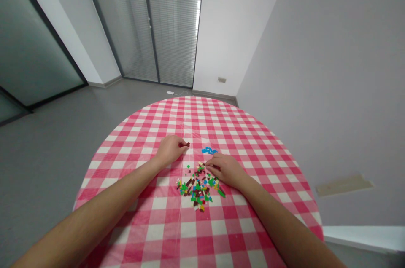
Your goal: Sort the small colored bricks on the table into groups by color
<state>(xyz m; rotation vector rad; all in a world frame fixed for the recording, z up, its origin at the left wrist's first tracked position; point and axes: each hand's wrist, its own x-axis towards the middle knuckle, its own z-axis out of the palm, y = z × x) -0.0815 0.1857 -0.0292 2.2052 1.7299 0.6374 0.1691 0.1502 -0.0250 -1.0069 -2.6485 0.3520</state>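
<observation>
My left hand (171, 149) is closed in a pinch on a small dark brown toy brick (187, 144), just above the tablecloth and left of a small group of blue bricks (209, 150). At the upper right edge of a mixed brick pile (198, 192) is my right hand (225, 169). Its thumb and fingers are drawn together at the pieces there, and what they hold, if anything, is too small to make out. Green, brown, white, blue, yellow and red pieces lie loosely in the pile, some of them scattered at its edges.
A red-and-white checked cloth (171, 230) covers the round table. Behind it stand glass doors with blinds (174, 28) and a white wall (234, 19). A white power strip (170, 92) lies on the grey floor beyond the far edge. The right wall (335, 91) runs close by.
</observation>
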